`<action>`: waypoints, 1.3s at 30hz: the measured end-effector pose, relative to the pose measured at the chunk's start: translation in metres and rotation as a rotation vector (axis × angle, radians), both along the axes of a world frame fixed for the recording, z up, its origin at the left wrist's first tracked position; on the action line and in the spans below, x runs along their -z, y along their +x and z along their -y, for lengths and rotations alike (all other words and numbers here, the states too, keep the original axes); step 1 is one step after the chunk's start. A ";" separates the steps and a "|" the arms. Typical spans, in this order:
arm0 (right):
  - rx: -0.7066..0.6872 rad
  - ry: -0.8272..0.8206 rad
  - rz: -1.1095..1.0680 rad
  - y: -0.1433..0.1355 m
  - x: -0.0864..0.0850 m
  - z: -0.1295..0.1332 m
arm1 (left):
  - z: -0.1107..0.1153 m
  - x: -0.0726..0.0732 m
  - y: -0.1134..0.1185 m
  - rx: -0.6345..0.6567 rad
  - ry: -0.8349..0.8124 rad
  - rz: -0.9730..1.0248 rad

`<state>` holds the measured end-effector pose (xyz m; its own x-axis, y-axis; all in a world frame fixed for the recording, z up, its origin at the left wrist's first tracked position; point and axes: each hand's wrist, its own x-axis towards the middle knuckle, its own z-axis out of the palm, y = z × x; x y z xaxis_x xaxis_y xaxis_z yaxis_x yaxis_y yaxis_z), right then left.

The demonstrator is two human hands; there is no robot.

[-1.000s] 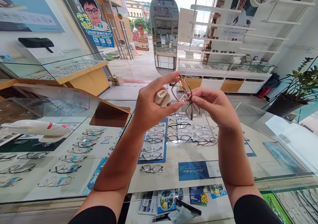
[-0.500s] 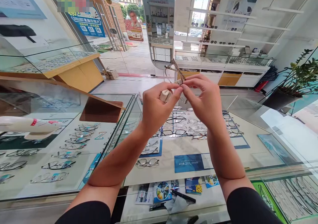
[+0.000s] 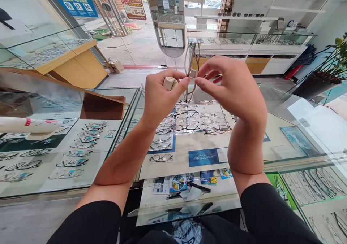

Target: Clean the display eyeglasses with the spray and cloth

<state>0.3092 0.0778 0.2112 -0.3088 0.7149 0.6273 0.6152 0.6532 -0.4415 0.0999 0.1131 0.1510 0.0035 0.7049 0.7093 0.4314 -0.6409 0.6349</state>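
My left hand pinches a pair of thin-rimmed eyeglasses between thumb and forefinger, holding it turned on edge above the glass counter. A cream-coloured bunched cloth is tucked in the curl of the same hand. My right hand is at the other side of the frame, its thumb and forefinger closed about the brownish edge or temple; the exact contact is partly hidden. A small pale patch, perhaps a tag or nose pad, shows between the two hands. Rows of eyeglasses lie in the display case below.
The glass counter spans the front, with a blue card, leaflets and a black pen in it. A brown wooden stand and a white rocket-shaped object stand left. A tall mirror and potted plant are beyond.
The eyeglasses have turned more upright and edge-on. My right wrist has bent and its hand has rotated outward, while the left keeps its pinch. The view has tilted down.
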 end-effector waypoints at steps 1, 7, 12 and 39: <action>0.053 -0.003 -0.013 0.007 -0.004 0.003 | -0.004 0.000 0.003 -0.001 -0.007 -0.036; 0.180 0.085 -0.090 0.039 -0.019 0.014 | -0.044 0.001 0.049 0.171 -0.140 -0.575; 0.172 0.074 -0.031 0.052 -0.019 0.016 | -0.084 0.025 0.095 0.235 -0.288 -1.128; 0.117 0.073 -0.102 0.053 -0.024 0.022 | -0.125 0.080 0.117 0.264 -0.448 -1.287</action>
